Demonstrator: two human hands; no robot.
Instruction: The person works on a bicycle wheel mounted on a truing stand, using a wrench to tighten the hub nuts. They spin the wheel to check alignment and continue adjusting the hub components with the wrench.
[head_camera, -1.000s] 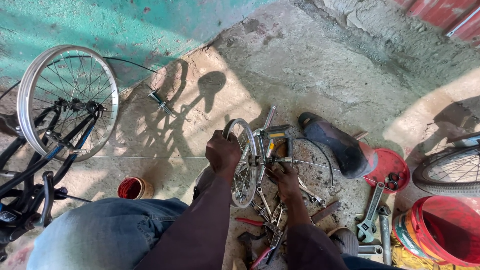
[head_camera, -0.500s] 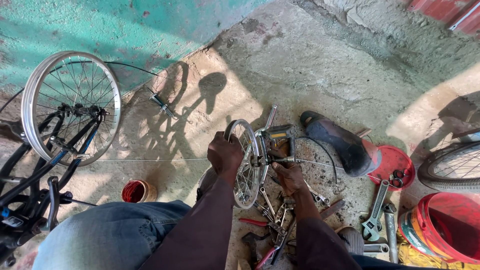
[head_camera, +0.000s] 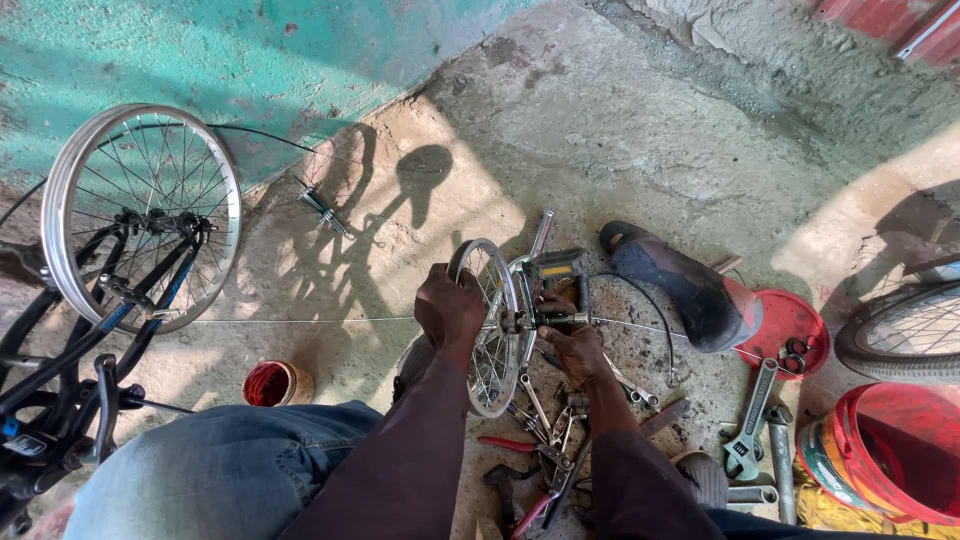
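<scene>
The left hand (head_camera: 450, 308) clamps the small wheel's (head_camera: 492, 330) rim to keep it upright while the right hand (head_camera: 572, 340) closes on its axle (head_camera: 535, 320).

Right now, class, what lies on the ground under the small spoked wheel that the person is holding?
Under the small wheel, on the concrete floor, lies a scatter of wrenches and red-handled pliers. The wheel and the right hand cover whatever lies directly beneath them.

Small wheel (head_camera: 490, 330) between hands, tools (head_camera: 540, 450) below.
</scene>
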